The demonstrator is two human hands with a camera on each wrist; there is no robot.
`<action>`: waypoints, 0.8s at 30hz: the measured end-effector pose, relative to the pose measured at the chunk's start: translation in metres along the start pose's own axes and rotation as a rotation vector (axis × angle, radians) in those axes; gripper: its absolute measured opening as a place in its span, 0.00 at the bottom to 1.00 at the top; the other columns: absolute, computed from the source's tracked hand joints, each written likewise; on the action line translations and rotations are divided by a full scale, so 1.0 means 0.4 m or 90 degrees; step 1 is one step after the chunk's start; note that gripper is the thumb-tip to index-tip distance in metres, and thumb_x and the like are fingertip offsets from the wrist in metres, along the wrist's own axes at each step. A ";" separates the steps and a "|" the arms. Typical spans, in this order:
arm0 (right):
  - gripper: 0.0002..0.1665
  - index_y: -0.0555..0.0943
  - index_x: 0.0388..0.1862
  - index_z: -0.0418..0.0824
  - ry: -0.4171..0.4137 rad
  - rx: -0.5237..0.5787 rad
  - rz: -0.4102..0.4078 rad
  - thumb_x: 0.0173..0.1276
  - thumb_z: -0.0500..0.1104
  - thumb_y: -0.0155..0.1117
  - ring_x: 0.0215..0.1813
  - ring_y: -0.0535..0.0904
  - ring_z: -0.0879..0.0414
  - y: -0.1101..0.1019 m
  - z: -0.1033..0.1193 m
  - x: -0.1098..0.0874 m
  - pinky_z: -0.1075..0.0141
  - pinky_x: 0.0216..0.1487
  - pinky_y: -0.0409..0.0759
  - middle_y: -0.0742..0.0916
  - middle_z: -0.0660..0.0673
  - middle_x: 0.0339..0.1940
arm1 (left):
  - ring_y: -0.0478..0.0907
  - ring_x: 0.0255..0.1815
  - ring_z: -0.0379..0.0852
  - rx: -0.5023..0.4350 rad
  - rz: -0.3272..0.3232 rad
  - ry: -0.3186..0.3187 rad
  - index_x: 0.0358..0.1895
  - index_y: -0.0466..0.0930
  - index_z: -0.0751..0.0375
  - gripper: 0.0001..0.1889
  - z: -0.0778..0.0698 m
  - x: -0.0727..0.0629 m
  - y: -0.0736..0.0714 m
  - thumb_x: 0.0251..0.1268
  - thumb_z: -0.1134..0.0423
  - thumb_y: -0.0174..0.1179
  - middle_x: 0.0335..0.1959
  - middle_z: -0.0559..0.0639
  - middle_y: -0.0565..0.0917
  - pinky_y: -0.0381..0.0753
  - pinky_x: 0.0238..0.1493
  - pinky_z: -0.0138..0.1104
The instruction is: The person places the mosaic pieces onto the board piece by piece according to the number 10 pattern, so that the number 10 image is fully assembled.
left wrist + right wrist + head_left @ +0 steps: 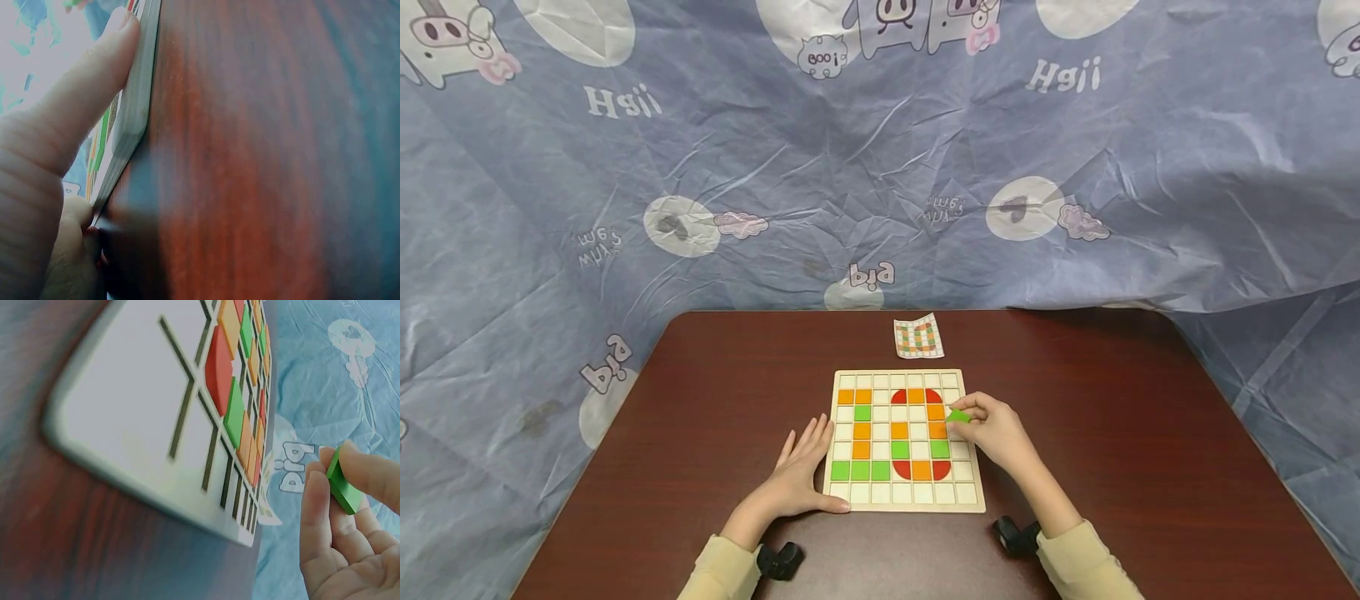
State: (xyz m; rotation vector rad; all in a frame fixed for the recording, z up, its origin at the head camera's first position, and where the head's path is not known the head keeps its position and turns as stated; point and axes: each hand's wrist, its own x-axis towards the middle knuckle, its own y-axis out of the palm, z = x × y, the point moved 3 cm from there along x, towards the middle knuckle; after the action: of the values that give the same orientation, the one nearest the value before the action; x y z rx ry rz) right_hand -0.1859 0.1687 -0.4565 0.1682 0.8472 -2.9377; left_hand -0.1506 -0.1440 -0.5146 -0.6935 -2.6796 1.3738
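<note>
A pale wooden grid board (966, 493) lies on the table, with orange, green and red flat tiles set in many of its squares. My left hand (795, 479) rests at the board's left side, fingers extended along the edge and thumb over the near-left corner. In the left wrist view the thumb (94, 81) lies across the board's edge. Over the board's right side, my right hand (997, 431) pinches a green tile (344, 487) between thumb and fingers. That tile is held up off the board, tilted.
Behind the board lies a small paper card (918, 337) printted with a coloured grid pattern. The dark reddish-brown table (1112, 417) extends to both sides. A blue-grey cloth with cartoon prints (850, 167) hangs behind it. Black wrist devices (1017, 536) sit near both sleeves.
</note>
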 end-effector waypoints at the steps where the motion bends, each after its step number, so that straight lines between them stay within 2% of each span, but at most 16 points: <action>1: 0.16 0.83 0.48 0.38 0.000 0.006 0.003 0.62 0.40 0.71 0.36 0.83 0.56 0.005 0.004 0.008 0.66 0.34 0.78 0.90 0.45 0.36 | 0.36 0.83 0.57 0.000 -0.002 0.002 0.80 0.42 0.63 0.68 -0.001 0.000 -0.001 0.41 0.38 0.76 0.82 0.59 0.40 0.31 0.77 0.58; 7: 0.15 0.83 0.50 0.37 0.004 0.022 0.024 0.66 0.41 0.67 0.39 0.85 0.55 0.043 0.024 0.044 0.66 0.38 0.78 0.90 0.44 0.40 | 0.35 0.83 0.57 -0.002 0.009 0.008 0.80 0.40 0.63 0.67 -0.004 -0.003 -0.003 0.43 0.37 0.75 0.82 0.59 0.38 0.30 0.77 0.58; 15: 0.15 0.85 0.51 0.38 -0.006 0.023 0.019 0.64 0.36 0.67 0.34 0.82 0.54 0.086 0.040 0.082 0.68 0.33 0.77 0.86 0.43 0.39 | 0.35 0.83 0.57 0.003 0.004 0.010 0.80 0.41 0.63 0.67 -0.001 -0.001 -0.004 0.42 0.37 0.75 0.82 0.59 0.39 0.30 0.77 0.58; 21: 0.15 0.85 0.47 0.40 -0.010 -0.007 0.023 0.61 0.37 0.72 0.37 0.82 0.57 0.122 0.049 0.093 0.66 0.36 0.80 0.87 0.45 0.38 | 0.36 0.83 0.57 0.002 0.003 0.011 0.80 0.41 0.63 0.68 -0.001 -0.003 -0.003 0.42 0.37 0.76 0.82 0.59 0.40 0.31 0.77 0.58; 24: 0.12 0.84 0.43 0.40 -0.012 -0.009 0.024 0.60 0.38 0.73 0.34 0.82 0.58 0.135 0.053 0.097 0.67 0.33 0.78 0.87 0.46 0.35 | 0.36 0.83 0.57 0.004 0.003 0.010 0.80 0.41 0.63 0.67 0.000 -0.005 -0.001 0.42 0.37 0.76 0.82 0.58 0.40 0.31 0.77 0.58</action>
State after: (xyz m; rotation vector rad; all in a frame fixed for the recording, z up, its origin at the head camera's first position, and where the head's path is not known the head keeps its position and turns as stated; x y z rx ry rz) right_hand -0.2204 0.1100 -0.4722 0.1528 0.8511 -2.8927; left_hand -0.1489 -0.1451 -0.5139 -0.7064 -2.6625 1.3711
